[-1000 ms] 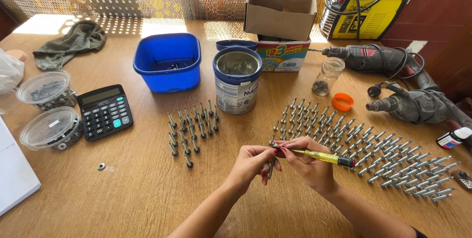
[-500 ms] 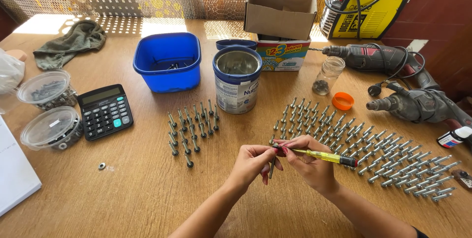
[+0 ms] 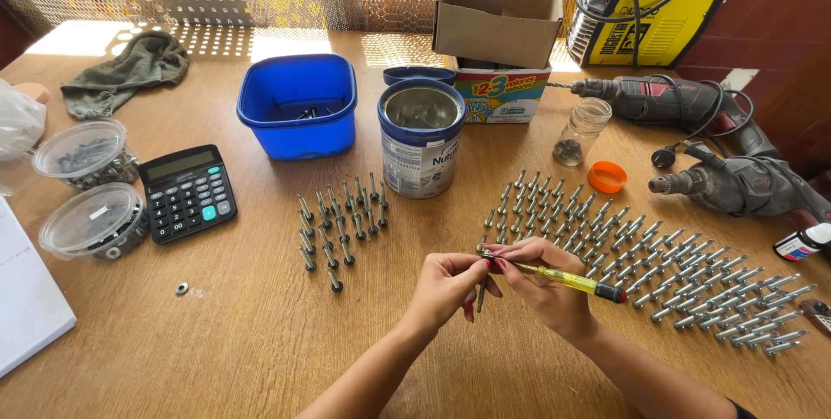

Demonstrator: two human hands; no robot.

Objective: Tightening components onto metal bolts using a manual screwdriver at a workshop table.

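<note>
A person's two hands meet over a wooden table [image 3: 260, 341], working a single bolt [image 3: 481, 294]. The left hand [image 3: 446, 287] pinches the bolt between its fingertips, closed on it, the shank hanging down just below the grip. The right hand [image 3: 545, 285] is closed around a screwdriver [image 3: 567, 279] with a clear yellow handle, its tip brought to the head of the bolt right where the fingers of both hands come together; the handle runs away to the right of the grip, ending in a dark cap.

Just beyond the grip and spreading to its right, a large field of bolts [image 3: 658, 263] stands in slanted rows on the table. To the left of the grip, near but apart, a smaller block of bolts [image 3: 342, 224] stands in short rows. Farther off beyond the hands are an open tin can [image 3: 421, 138] and a blue plastic tub [image 3: 299, 107]. Well to the left sit a black calculator [image 3: 187, 191] and two lidded clear tubs [image 3: 86, 185] of hardware. Far right of the grip lie two power drills [image 3: 710, 146], with a small glass jar [image 3: 581, 131] and its orange lid [image 3: 607, 177] near them.
</note>
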